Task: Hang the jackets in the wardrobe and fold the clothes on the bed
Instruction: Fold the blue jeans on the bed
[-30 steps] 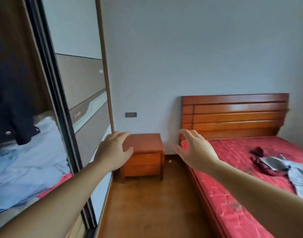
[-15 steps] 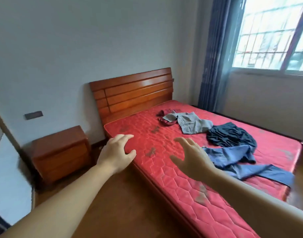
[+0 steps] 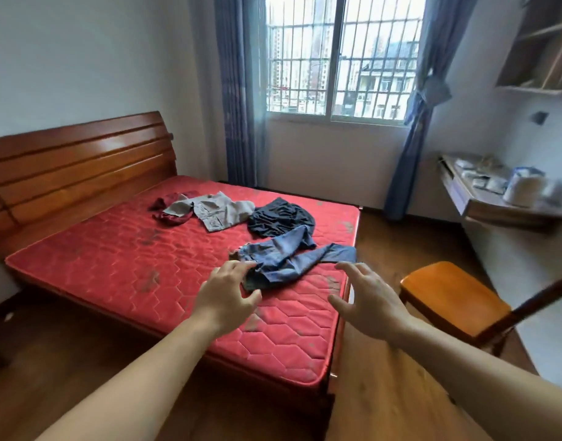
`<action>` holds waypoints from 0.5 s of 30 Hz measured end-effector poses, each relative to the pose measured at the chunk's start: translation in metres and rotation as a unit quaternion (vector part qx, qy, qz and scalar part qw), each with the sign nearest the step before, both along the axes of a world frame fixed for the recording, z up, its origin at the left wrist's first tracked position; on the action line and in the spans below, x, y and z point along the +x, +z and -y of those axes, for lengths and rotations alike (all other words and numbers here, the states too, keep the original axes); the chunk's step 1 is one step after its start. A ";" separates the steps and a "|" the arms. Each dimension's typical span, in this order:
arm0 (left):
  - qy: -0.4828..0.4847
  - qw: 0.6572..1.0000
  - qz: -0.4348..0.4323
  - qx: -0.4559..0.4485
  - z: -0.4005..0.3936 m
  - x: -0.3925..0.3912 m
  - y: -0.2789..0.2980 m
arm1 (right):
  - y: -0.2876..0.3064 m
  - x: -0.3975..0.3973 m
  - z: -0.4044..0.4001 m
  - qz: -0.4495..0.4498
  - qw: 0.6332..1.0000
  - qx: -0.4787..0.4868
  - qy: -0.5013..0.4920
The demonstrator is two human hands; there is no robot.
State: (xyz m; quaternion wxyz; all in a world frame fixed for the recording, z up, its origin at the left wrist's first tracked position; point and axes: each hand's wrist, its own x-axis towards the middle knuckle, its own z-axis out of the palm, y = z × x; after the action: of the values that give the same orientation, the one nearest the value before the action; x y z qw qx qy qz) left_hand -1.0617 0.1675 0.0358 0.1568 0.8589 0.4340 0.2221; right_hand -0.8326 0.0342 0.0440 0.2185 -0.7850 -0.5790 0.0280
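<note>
A person's left hand [image 3: 226,296] and right hand [image 3: 367,300], fingers spread and holding nothing, reached toward blue jeans [image 3: 289,257] crumpled near the foot of the red mattress [image 3: 120,268]; taking the waistband with both hands would likely ease folding.

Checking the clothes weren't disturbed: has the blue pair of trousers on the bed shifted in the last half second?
No. The blue trousers lie as before beside the dark navy garment on the red mattress; only the camera turned.
</note>
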 end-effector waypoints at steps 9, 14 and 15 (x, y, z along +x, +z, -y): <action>0.000 0.999 -0.028 -0.016 0.042 0.033 -0.005 | -0.017 0.039 0.047 -0.024 0.999 0.022 -0.041; 0.047 0.997 -0.051 -0.039 0.059 0.048 -0.008 | -0.017 0.069 0.044 -0.041 0.999 0.008 -0.016; 0.056 0.996 -0.055 -0.044 0.060 0.051 -0.009 | -0.018 0.074 0.041 -0.038 0.999 0.005 -0.011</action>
State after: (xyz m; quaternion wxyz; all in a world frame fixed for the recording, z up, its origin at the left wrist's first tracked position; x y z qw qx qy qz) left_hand -1.0106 0.1079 0.0263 0.1581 0.8364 0.4987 0.1636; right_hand -0.7589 -0.0067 0.0261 0.2448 -0.7886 -0.5616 0.0529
